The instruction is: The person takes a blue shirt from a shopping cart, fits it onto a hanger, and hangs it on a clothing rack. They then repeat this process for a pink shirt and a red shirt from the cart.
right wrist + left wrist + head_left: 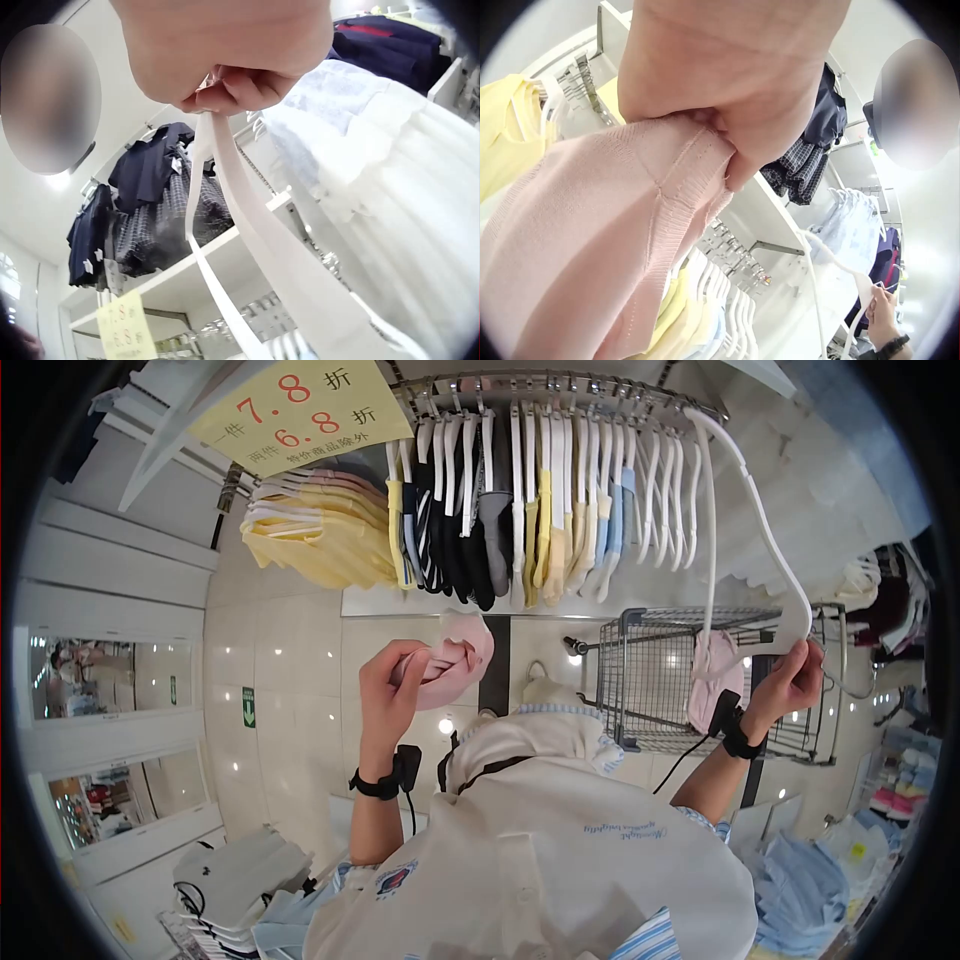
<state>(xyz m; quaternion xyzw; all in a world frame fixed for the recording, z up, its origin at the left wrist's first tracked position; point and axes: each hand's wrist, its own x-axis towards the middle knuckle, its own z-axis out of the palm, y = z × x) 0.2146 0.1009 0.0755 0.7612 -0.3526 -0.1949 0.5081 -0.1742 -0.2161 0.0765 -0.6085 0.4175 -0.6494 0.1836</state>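
My left hand (388, 685) grips a pink knit garment (468, 665), bunched up in front of the clothes rack. Close up in the left wrist view, the ribbed edge of the pink knit (649, 202) is pinched under the fingers and its body hangs down to the lower left. Out to the right, my right hand (790, 685) holds a white clothes hanger (765, 510) near its hook end, the long arms reaching up towards the rack. The right wrist view shows the curled fingers (232, 94) around the bare hanger (277, 262).
A wire shopping cart (640, 690) stands below the right hand, with another pink item (712, 670) at it. Ahead runs a metal rail (560, 385) of hanging clothes, beside a yellow price sign (300, 415). Folded light-blue clothes (800, 890) lie at the lower right.
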